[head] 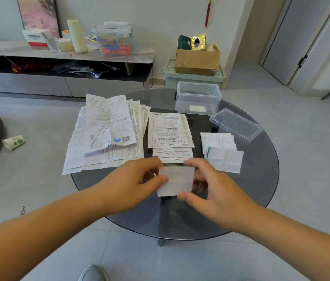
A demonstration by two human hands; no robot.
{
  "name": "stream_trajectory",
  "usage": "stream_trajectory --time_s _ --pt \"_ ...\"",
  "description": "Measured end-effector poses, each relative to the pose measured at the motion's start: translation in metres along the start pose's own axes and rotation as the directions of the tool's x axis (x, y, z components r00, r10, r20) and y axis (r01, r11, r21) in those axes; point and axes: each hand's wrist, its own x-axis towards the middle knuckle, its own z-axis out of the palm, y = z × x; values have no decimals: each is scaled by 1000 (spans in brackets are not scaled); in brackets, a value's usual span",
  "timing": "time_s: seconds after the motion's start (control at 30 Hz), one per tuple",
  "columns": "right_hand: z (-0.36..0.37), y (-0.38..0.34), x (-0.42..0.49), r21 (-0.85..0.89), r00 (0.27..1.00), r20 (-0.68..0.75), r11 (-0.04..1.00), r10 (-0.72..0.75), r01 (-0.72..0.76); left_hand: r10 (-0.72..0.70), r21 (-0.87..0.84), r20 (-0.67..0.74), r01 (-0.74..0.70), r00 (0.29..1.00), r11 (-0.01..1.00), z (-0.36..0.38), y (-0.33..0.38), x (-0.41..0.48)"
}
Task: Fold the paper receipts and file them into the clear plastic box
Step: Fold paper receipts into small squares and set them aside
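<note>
Round glass table [261, 179], one folded receipt [175, 180] in hand.
Three receipt piles [107, 128] are spread mid-table; one clear plastic box [182, 102] and one lid [236, 125] are set at the far-right edge; the folded receipt is pinched near the front edge by left hand [131, 183] and right hand [216, 191].

Before me: round dark glass table [261, 159]; beyond it, brown cardboard box [197, 59] atop mint-green plastic crate [172, 80]; to my left, long grey low cabinet [28, 84].
</note>
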Motion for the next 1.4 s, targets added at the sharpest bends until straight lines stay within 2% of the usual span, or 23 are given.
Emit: stream_trajectory --time_s 0.07,0.17,0.37,0.57,1.23,1.4 --pt "3 1 6 -5 998 -52 999 43 -44 -63 11 -34 63 997 998 1 0 6" --pt "6 1 13 -42 992 -108 997 64 -68 -82 103 -53 87 995 991 5 3 15" --pt "12 -3 18 -197 995 -89 979 41 -58 -132 195 -27 135 991 971 11 2 20" --pt "16 0 21 -256 998 -52 966 24 -36 -135 246 48 119 990 962 5 -3 18" --pt "16 3 26 -214 1000 10 977 5 -3 -289 266 115 250 951 931 2 14 36" --pt "15 4 25 -192 1000 24 981 0 5 -260 201 52 245 964 948 -1 13 34"
